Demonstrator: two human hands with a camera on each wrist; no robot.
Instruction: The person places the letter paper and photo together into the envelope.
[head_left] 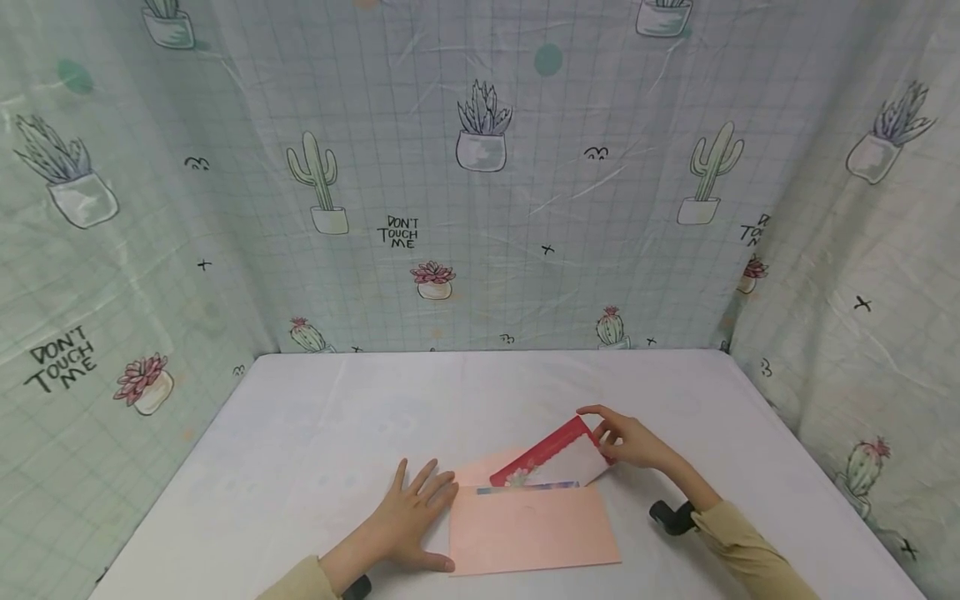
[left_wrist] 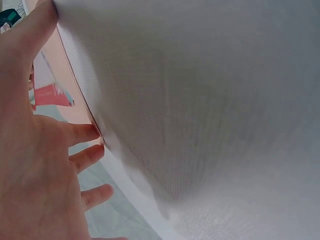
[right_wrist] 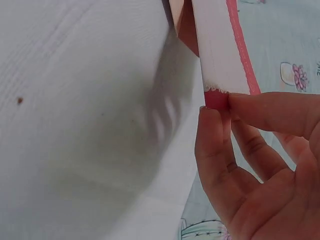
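Note:
A pink envelope [head_left: 534, 533] lies on the table with its flap side away from the person. My left hand [head_left: 414, 512] rests at its left edge, fingers spread, the thumb near the lower corner. In the left wrist view the fingertips [left_wrist: 90, 134] meet the envelope's edge. My right hand [head_left: 630, 440] pinches a red-bordered white card [head_left: 558, 458] with a floral print by its right end, between thumb and fingers. The card slants up over the envelope's mouth, its lower left part near the opening. A bluish printed strip [head_left: 528, 487] shows along that mouth.
The white-covered table [head_left: 360, 408] reaches back to a curtain [head_left: 525, 208] printed with cacti, which also hangs at both sides. A black wrist device [head_left: 671, 517] sits below the right wrist, and another [head_left: 357, 588] below the left.

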